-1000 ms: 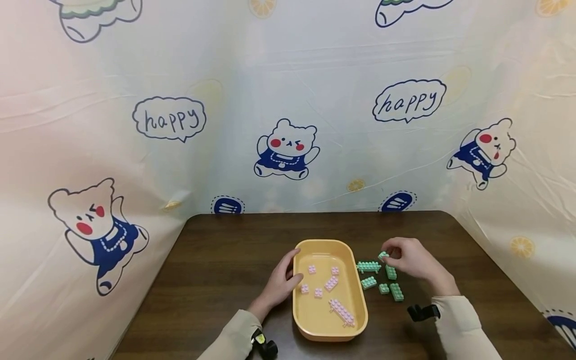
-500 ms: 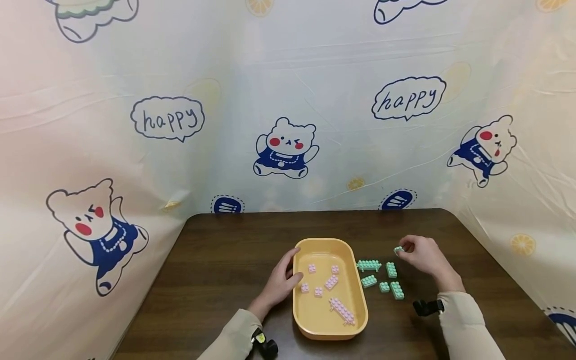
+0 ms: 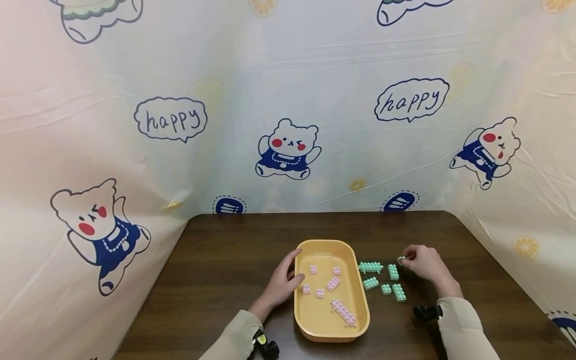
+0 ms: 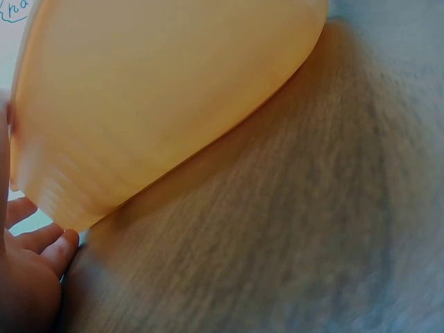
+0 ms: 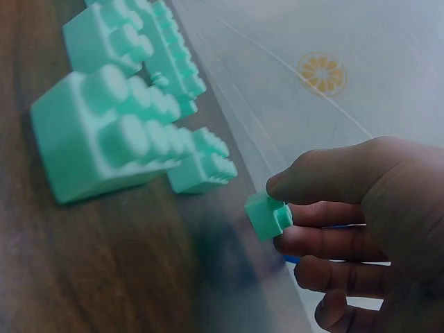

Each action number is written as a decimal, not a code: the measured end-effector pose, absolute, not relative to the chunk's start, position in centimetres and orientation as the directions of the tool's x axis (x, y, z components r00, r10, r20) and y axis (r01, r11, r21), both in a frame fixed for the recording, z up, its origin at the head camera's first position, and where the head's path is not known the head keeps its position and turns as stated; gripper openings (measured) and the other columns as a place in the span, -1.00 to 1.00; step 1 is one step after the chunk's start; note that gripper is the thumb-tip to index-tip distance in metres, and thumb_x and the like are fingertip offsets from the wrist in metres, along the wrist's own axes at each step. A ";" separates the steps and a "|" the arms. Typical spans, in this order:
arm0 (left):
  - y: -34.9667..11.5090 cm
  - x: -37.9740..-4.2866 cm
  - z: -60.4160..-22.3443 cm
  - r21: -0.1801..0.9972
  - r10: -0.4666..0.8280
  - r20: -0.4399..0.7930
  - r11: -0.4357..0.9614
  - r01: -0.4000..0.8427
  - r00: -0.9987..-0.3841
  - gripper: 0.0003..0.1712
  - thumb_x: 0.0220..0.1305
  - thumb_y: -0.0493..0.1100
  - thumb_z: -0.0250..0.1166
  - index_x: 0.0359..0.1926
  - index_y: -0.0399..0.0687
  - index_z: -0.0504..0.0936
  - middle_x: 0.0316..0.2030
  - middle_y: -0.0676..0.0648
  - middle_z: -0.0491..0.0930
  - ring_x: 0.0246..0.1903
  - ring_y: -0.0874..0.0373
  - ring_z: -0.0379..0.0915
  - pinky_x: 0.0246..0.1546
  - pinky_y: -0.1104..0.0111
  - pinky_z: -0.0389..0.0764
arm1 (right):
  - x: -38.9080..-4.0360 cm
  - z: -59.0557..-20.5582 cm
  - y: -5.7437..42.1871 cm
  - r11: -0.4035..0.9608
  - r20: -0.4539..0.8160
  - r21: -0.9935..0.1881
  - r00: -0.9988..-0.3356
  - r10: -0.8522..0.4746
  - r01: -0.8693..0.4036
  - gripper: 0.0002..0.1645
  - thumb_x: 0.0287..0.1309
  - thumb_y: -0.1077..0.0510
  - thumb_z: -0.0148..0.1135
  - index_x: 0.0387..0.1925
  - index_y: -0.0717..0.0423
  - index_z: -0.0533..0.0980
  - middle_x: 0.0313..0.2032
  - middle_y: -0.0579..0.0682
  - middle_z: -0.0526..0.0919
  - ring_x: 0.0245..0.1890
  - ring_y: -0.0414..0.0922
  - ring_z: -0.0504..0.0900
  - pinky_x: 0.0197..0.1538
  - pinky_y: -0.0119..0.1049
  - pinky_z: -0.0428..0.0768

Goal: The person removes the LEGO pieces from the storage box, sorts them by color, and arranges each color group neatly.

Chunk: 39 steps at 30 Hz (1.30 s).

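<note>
My left hand (image 3: 281, 285) holds the left side of a yellow tray (image 3: 332, 334), its thumb over the rim. In the left wrist view the fingers curl at the outer wall of the tray (image 4: 166, 90). Pink toy building blocks, small ones (image 3: 333, 283) and a long one (image 3: 343, 313), lie inside the tray. My right hand (image 3: 425, 262) pinches a small green building block (image 5: 265, 216) between thumb and fingers, close over the table. Left of it lie several green blocks, among them a long one (image 3: 371, 267), a rectangular one (image 3: 398, 292) and a small square one (image 3: 386, 289).
The brown wooden table (image 3: 225, 280) reaches back to a printed curtain (image 3: 288, 75) with cartoon bears. The green blocks are grouped along the right side of the tray.
My right hand has carried the small green block rightward from beside the other green blocks, then lowered it slightly toward me. My left hand and the tray stay in place.
</note>
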<state>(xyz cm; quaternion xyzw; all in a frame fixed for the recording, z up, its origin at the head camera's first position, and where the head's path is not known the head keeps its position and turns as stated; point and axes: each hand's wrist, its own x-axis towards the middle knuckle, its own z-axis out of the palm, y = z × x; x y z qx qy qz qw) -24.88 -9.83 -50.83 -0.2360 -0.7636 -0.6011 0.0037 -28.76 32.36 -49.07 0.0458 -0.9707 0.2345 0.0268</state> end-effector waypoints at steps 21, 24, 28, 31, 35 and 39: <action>-9.8 -24.8 -50.9 0.911 0.359 0.295 0.172 0.374 -0.885 -0.27 0.27 -0.42 0.17 0.43 -0.32 0.14 0.41 -0.36 0.13 0.36 -0.26 0.17 0.26 -0.07 0.36 | -28.4 -50.4 32.8 0.890 0.053 -0.452 -0.998 -0.041 -0.060 -0.71 0.08 0.02 0.37 -0.31 0.19 0.62 -0.42 -0.04 0.67 -0.43 -0.15 0.57 -0.36 -0.23 0.54; -9.8 -25.1 -51.3 0.910 0.350 0.298 0.177 0.374 -0.888 -0.26 0.26 -0.40 0.19 0.43 -0.28 0.15 0.41 -0.34 0.14 0.35 -0.24 0.18 0.26 -0.04 0.38 | -28.5 -50.3 32.8 0.887 0.048 -0.459 -0.998 -0.032 -0.051 -0.69 0.09 0.01 0.37 -0.30 0.20 0.62 -0.41 -0.03 0.67 -0.42 -0.14 0.58 -0.36 -0.22 0.55; -9.8 -26.3 -53.3 0.910 0.337 0.313 0.162 0.382 -0.888 -0.25 0.27 -0.37 0.21 0.45 -0.16 0.16 0.42 -0.26 0.15 0.35 -0.17 0.21 0.26 0.00 0.39 | -28.5 -50.3 32.7 0.883 0.038 -0.467 -0.999 -0.027 -0.042 -0.67 0.09 0.00 0.37 -0.28 0.21 0.62 -0.40 -0.02 0.67 -0.41 -0.14 0.58 -0.35 -0.23 0.55; -9.8 -26.9 -54.4 0.906 0.330 0.324 0.162 0.391 -0.887 -0.25 0.27 -0.34 0.21 0.45 -0.10 0.18 0.42 -0.22 0.17 0.34 -0.13 0.23 0.25 0.03 0.41 | -28.5 -50.4 32.9 0.881 0.040 -0.471 -0.999 -0.030 -0.045 -0.67 0.09 -0.01 0.37 -0.28 0.20 0.63 -0.40 -0.02 0.68 -0.41 -0.14 0.58 -0.34 -0.22 0.55; -9.8 -26.8 -54.5 0.902 0.326 0.321 0.181 0.391 -0.889 -0.25 0.25 -0.33 0.22 0.44 -0.09 0.20 0.41 -0.20 0.19 0.34 -0.10 0.24 0.24 0.08 0.44 | -28.3 -50.1 33.0 0.879 0.057 -0.474 -0.998 -0.032 -0.055 -0.64 0.12 -0.03 0.34 -0.23 0.21 0.63 -0.37 0.01 0.69 -0.39 -0.12 0.59 -0.33 -0.18 0.58; -9.8 -26.9 -54.4 0.894 0.327 0.333 0.189 0.407 -0.884 -0.24 0.24 -0.33 0.21 0.44 -0.13 0.18 0.41 -0.21 0.19 0.33 -0.11 0.25 0.22 0.12 0.46 | -28.1 -49.1 32.3 0.882 0.138 -0.461 -0.990 -0.042 -0.101 -0.66 0.18 0.01 0.31 -0.20 0.23 0.62 -0.35 0.03 0.70 -0.38 -0.10 0.60 -0.33 -0.15 0.60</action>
